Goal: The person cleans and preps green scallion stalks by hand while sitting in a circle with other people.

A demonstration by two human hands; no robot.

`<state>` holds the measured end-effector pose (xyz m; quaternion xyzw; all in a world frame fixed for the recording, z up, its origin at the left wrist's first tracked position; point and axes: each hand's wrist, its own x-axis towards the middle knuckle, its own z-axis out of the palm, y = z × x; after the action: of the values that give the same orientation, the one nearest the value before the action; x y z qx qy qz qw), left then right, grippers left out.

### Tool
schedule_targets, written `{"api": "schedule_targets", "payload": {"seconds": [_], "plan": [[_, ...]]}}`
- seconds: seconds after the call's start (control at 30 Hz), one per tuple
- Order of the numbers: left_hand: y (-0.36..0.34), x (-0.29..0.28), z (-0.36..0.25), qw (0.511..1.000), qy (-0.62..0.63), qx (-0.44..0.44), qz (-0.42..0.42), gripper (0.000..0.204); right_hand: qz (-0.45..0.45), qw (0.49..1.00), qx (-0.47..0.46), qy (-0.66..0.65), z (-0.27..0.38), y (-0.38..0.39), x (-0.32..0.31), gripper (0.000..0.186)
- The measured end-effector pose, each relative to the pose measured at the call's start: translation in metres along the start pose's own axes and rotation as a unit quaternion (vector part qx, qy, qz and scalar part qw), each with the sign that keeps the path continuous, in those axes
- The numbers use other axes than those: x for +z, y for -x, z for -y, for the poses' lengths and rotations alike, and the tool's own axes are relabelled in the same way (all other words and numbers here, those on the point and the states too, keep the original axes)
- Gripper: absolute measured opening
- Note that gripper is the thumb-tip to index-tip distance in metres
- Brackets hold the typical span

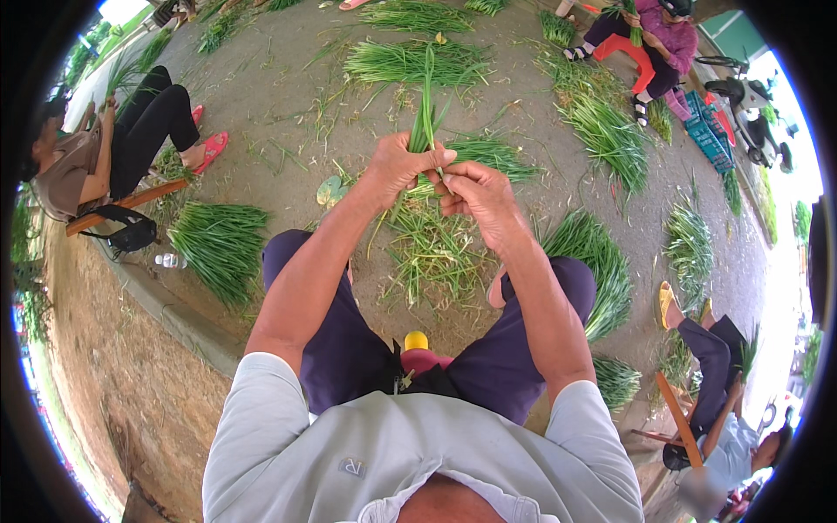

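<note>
My left hand (403, 170) is closed around a small bunch of green chives (425, 118), its long blades pointing away from me. Close beside it, my right hand (481, 199) pinches a thin chive blade at the bunch's edge, near my left thumb. What lies deeper between the right fingers is hidden. On the ground below both hands, between my feet, spreads a heap of loose green and pale trimmings (440, 257). Just beyond my right hand lies a pile of chives (495, 157).
Chive piles lie at left (218, 253), right (597, 270) and ahead (418, 64). A clear bottle (170, 261) lies near the curb (174, 309). Seated people (87, 161) handle greens on both sides. Blue-green crates (708, 135) and a scooter (751, 109) stand far right.
</note>
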<state>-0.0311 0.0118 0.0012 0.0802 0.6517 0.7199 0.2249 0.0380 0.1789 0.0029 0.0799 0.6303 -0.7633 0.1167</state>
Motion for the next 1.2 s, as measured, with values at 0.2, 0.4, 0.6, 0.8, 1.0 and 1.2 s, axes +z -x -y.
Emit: {"api": "schedule_targets", "payload": {"seconds": [0.2,0.4,0.6,0.8,1.0,1.2], "plan": [[0.001,-0.001,-0.001,1.000,0.005,-0.007,0.003,0.031,0.013,1.000,-0.002,-0.002,0.002,0.000,-0.003,0.018],[0.000,-0.002,-0.001,0.999,0.033,-0.009,-0.025,0.029,0.024,1.000,0.001,-0.019,0.006,0.004,-0.002,0.025],[-0.002,-0.002,-0.001,1.000,0.021,-0.017,-0.007,0.028,0.007,1.000,0.002,-0.009,0.006,0.004,-0.001,0.020],[-0.003,-0.001,-0.003,1.000,0.021,-0.023,0.001,0.031,-0.027,0.999,0.001,0.038,0.004,0.003,0.000,0.016],[-0.006,-0.001,0.001,0.999,0.014,-0.020,-0.024,0.031,-0.081,0.978,-0.081,0.174,-0.011,-0.004,-0.003,0.018],[-0.010,-0.010,0.001,0.996,0.056,-0.011,-0.064,0.032,-0.134,0.968,-0.102,0.184,-0.013,-0.004,-0.004,0.022]]}}
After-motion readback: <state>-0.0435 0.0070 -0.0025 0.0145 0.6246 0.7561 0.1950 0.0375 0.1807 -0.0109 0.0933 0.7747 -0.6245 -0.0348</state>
